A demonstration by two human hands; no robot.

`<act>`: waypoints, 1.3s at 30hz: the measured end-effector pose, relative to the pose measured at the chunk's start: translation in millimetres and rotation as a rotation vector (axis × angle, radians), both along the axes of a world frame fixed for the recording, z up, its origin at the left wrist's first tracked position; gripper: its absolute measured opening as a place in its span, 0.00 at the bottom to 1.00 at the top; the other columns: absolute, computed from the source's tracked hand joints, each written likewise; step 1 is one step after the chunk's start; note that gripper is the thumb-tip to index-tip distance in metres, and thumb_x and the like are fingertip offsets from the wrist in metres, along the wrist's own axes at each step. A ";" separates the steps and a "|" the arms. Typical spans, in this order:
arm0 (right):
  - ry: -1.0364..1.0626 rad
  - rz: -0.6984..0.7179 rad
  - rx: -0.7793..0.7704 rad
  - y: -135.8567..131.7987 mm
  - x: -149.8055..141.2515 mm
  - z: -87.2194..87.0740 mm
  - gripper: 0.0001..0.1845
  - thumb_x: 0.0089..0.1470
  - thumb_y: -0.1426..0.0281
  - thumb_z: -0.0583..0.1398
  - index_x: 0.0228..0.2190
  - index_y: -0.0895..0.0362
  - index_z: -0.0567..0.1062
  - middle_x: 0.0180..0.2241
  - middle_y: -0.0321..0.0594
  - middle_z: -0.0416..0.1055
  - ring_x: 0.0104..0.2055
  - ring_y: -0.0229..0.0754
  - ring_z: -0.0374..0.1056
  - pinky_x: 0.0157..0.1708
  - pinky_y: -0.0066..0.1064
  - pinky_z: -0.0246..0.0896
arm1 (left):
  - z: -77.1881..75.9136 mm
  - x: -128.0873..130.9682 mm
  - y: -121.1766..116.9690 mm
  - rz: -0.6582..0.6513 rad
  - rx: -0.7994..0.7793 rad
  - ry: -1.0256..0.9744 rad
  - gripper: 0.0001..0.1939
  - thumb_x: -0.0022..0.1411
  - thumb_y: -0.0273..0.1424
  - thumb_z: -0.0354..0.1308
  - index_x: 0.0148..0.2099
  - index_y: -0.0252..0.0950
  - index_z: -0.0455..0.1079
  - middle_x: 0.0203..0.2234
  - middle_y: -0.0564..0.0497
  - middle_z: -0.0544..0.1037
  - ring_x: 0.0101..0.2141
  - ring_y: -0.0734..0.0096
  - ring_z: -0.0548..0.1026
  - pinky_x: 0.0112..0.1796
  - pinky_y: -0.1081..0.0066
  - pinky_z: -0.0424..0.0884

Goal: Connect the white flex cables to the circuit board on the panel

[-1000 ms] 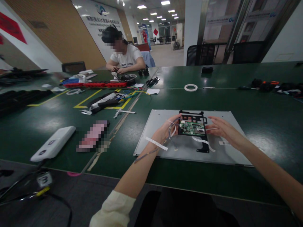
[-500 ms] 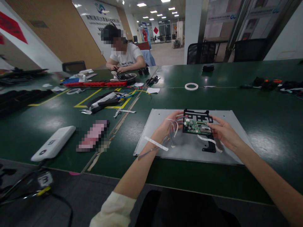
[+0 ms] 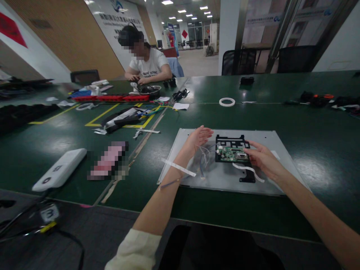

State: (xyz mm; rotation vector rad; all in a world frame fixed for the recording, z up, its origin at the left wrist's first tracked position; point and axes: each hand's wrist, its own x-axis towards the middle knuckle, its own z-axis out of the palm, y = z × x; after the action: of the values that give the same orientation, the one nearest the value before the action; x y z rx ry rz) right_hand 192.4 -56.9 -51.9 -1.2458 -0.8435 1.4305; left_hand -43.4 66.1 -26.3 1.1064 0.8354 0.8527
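Note:
A black bracket [image 3: 248, 175] carries a green circuit board [image 3: 229, 153] over a grey flat panel [image 3: 222, 183] on the table. My right hand [image 3: 260, 157] grips the bracket's right side between thumb and fingers. To the left of the bracket my left hand [image 3: 197, 140] is off it, fingers stretched out and holding nothing. Thin grey wires [image 3: 203, 165] with connectors run from the board beside my left wrist. Across my left forearm lies a white strip [image 3: 178, 167]. Another white ribbon [image 3: 249, 168] hangs from the board's lower edge.
A white power bank [image 3: 60, 168] and a blurred phone [image 3: 108, 160] lie at the left. Farther back are a roll of white tape [image 3: 227, 102], a black pouch [image 3: 123, 119] and red trays [image 3: 112, 98]. Across the table sits another person [image 3: 149, 63].
My left hand has let go of the bracket's left side and moved a little left and up. The bracket, still in my right hand, has shifted slightly left and down.

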 end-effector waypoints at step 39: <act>-0.994 0.075 0.403 -2.1 -4.9 -7.2 0.12 0.52 0.65 0.58 0.39 0.53 0.76 0.33 0.37 0.74 0.35 0.40 0.70 0.34 0.31 0.64 | -37.2 15.7 5.3 -0.062 0.619 0.462 0.10 0.51 0.19 0.54 0.34 0.32 0.74 0.31 0.49 0.79 0.34 0.73 0.76 0.40 0.71 0.70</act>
State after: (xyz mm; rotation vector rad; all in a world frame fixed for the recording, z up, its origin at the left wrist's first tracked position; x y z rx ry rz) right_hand 187.6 -59.0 -59.1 -1.5943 -1.7452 0.5605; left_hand -27.7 71.4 -63.4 1.9143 0.9302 0.8370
